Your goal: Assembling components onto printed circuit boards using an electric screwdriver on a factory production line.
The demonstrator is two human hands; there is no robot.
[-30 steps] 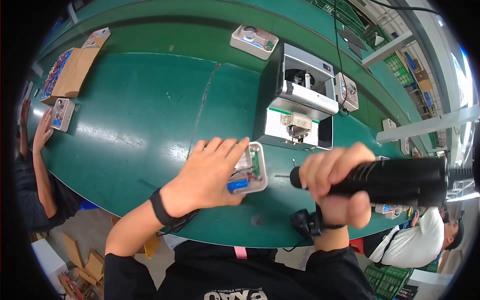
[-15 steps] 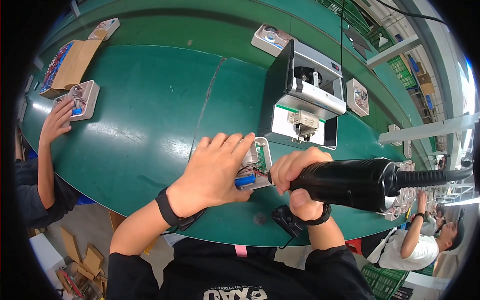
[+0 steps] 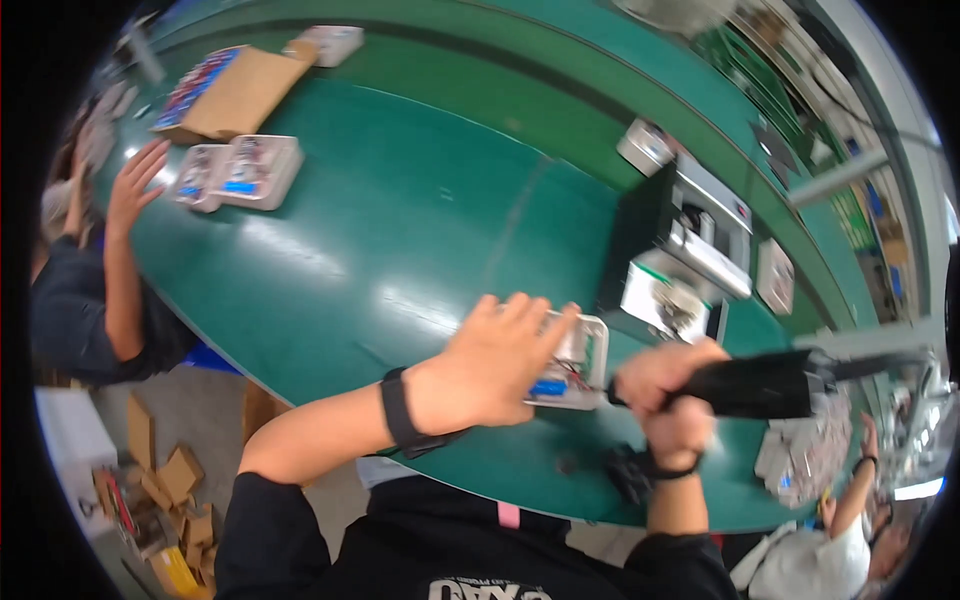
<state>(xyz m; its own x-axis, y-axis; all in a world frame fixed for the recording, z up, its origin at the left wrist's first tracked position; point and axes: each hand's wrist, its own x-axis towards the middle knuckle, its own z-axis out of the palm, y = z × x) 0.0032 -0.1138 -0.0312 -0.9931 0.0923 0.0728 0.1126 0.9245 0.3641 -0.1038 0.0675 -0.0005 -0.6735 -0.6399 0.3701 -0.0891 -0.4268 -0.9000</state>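
My left hand lies over a small white plastic casing, holding it on the green table with the fingers across it. Inside the casing a blue battery cell and thin wires show; the hand hides its left part. In my right hand is a corded black electric screwdriver, lying nearly level. Its tip points left, by the casing's right edge; whether it touches is too blurred to tell. The cord runs off to the right.
Beyond my right hand stands a screw feeder. A black device lies near the table edge. White casings pile up at right. At left, a co-worker's hand is near open casings and a cardboard box.
The view has swung left, so the table's contents appear farther right. The co-worker's hand has come off the casings at left. My left hand still holds the casing, my right the screwdriver.
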